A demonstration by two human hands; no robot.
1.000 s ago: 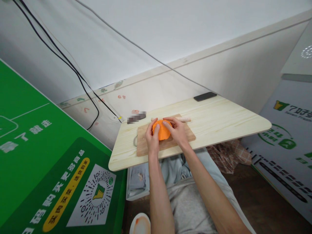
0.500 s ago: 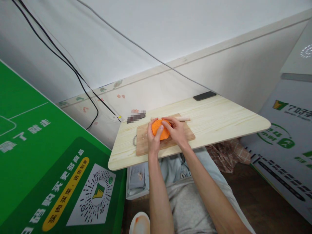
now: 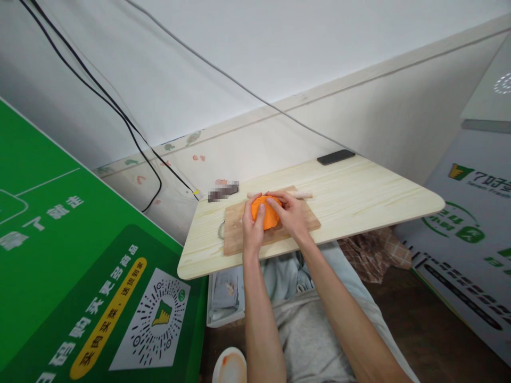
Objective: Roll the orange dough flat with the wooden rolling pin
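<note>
A soft orange lump of dough (image 3: 270, 215), roughly round with an uneven edge, is held between both hands over the wooden cutting board (image 3: 235, 234). My left hand (image 3: 251, 224) curls around its left side, thumb laid on the near face. From the right, my right hand (image 3: 291, 214) grips it, with the thumb pressing on top and the fingers behind the far edge. Whether the dough touches the board is hard to tell. Behind the hands lies a pale wooden rolling pin (image 3: 302, 195), partly covered by the fingers.
The board lies on a light wooden table (image 3: 371, 197) against a white wall. A black phone (image 3: 336, 157) rests at the back edge, a blurred dark object (image 3: 223, 192) at the back left. Below stand a white stool (image 3: 229, 367) and an open drawer (image 3: 225, 292).
Both hands stay around the dough. Its outline has shifted slightly and its lower edge looks more uneven under the fingers. The rest has stayed in place.
</note>
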